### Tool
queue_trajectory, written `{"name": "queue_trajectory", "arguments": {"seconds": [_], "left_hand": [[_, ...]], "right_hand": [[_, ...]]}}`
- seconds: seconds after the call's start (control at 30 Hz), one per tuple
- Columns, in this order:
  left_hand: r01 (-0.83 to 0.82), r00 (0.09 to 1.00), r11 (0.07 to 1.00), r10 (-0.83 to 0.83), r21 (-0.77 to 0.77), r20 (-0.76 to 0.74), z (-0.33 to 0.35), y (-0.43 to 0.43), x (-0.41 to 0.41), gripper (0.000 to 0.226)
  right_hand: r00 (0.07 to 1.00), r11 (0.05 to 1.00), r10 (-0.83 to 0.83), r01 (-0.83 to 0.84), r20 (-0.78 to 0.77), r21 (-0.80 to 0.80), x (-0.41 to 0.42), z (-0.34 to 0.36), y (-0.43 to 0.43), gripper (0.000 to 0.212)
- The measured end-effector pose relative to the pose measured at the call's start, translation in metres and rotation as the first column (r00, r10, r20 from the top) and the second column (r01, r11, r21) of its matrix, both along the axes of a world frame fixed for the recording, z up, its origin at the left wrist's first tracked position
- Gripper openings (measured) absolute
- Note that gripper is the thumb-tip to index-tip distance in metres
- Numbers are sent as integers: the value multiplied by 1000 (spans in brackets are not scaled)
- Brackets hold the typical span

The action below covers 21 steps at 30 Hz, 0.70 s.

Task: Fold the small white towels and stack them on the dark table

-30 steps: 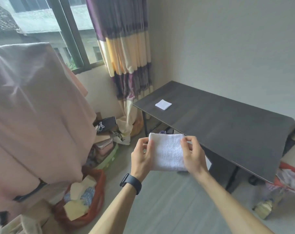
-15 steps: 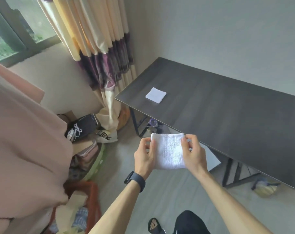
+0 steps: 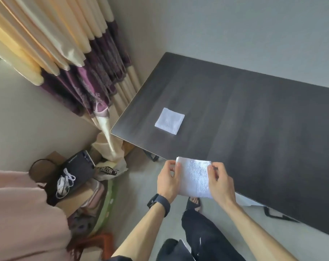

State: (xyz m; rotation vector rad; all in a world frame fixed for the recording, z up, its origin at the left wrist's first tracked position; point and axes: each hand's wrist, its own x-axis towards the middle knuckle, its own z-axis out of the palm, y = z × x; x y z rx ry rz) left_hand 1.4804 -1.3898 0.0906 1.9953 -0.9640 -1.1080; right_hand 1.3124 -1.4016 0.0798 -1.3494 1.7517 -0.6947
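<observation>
A big pink cloth [image 3: 18, 213] fills the lower left of the frame. Above it, in the upper left, a cream and purple striped curtain [image 3: 65, 53] hangs down to the floor. At its foot sits a heap of bags and boxes, with a black bag [image 3: 77, 170] on top and a white cord lying across it.

Just left of centre, a folded white towel [image 3: 169, 121] lies flat on the dark worktop [image 3: 263, 129], near its left end and a little in from the front edge.

Below it, in the lower middle, the person's left hand [image 3: 168, 182], with a dark watch [image 3: 159, 204] on the wrist, has its grip pinched on the left edge of a second small white towel [image 3: 194, 178]. This towel hangs in the air at the worktop's front edge, its top overlapping the edge and the rest over the floor. The right hand [image 3: 221, 183] has its grip closed on the towel's right edge, thumb in front. Under the towel a sandalled foot [image 3: 193, 202] and a dark trouser leg [image 3: 207, 238] show.

The worktop runs off to the right of the frame against a pale wall [image 3: 235, 25].
</observation>
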Motion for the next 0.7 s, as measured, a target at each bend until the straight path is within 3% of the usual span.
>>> {"name": "queue_trajectory", "arguments": {"seconds": [0.2, 0.4, 0.7], "left_hand": [[127, 991, 988, -130, 89, 25, -18, -113, 17, 15], [302, 950, 939, -310, 167, 25, -60, -208, 14, 18], [513, 817, 813, -561, 276, 133, -129, -286, 5, 17]], "right_hand": [[998, 995, -39, 43, -39, 93, 12, -20, -99, 9], [971, 981, -70, 109, -228, 161, 9, -60, -168, 15], [913, 928, -162, 270, -375, 257, 12, -116, -221, 21]]}}
